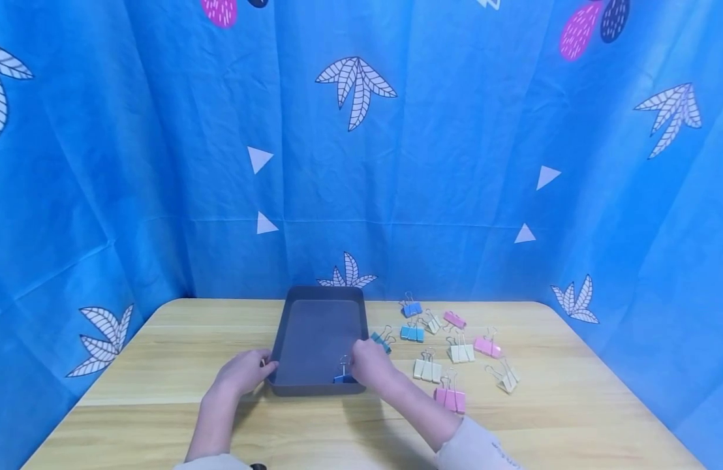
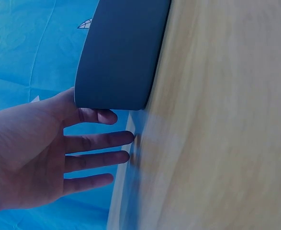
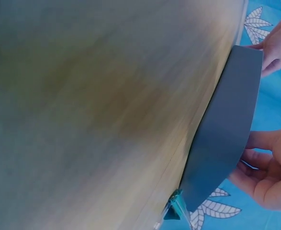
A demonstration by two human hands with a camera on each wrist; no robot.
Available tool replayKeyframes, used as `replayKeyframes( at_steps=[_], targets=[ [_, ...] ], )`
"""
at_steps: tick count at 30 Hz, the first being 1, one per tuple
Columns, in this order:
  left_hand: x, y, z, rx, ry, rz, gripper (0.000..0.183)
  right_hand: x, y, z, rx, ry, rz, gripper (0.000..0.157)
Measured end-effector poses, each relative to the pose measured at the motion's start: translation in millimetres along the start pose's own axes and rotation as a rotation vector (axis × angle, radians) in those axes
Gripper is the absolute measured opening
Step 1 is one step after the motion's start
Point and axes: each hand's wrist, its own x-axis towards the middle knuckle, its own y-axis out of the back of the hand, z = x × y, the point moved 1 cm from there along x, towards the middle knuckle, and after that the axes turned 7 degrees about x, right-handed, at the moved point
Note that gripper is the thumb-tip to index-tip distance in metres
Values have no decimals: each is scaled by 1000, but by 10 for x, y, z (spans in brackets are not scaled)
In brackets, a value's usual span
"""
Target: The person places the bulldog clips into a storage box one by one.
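A dark grey rectangular tray (image 1: 323, 339) lies on the table. My left hand (image 1: 244, 372) grips its front left corner, the thumb over the rim and the index finger against the outer wall; in the left wrist view the other fingers (image 2: 99, 143) stretch out below the tray. A dark blue binder clip (image 1: 342, 378) sits inside the tray at the front right. My right hand (image 1: 376, 369) reaches over the right rim with bent fingers, right beside that clip. The rim hides its thumb and index fingertips in the right wrist view, so I cannot tell whether they pinch the clip.
A teal binder clip (image 1: 383, 342) lies just outside the tray's right wall. Farther right are scattered blue, pink and pale yellow binder clips, among them a pink clip (image 1: 450, 399) near the front. A blue patterned curtain (image 1: 455, 163) hangs behind the wooden table (image 1: 549, 418).
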Motion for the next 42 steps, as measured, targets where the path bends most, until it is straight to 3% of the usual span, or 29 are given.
replayKeyframes(
  at_steps=[4, 10, 19, 27, 35, 42],
  targets=[
    [-2, 6, 12, 1, 9, -8, 36, -9, 62, -6, 34, -29, -12, 32],
    [-6, 18, 25, 10, 16, -14, 35, -77, 266, -3, 164, -61, -26, 4],
    [4, 17, 29, 21, 11, -6, 36, -217, 586, 68, 191, -7, 35, 7],
    [18, -1, 16, 21, 10, -13, 27, -333, 739, 102, 253, -11, 61, 7],
    [0, 6, 34, 8, 16, -17, 37, -382, 842, 172, 300, -47, 70, 9],
    [-10, 32, 41, 9, 11, -30, 35, -407, 1017, 221, 329, -48, 94, 9]
  ],
)
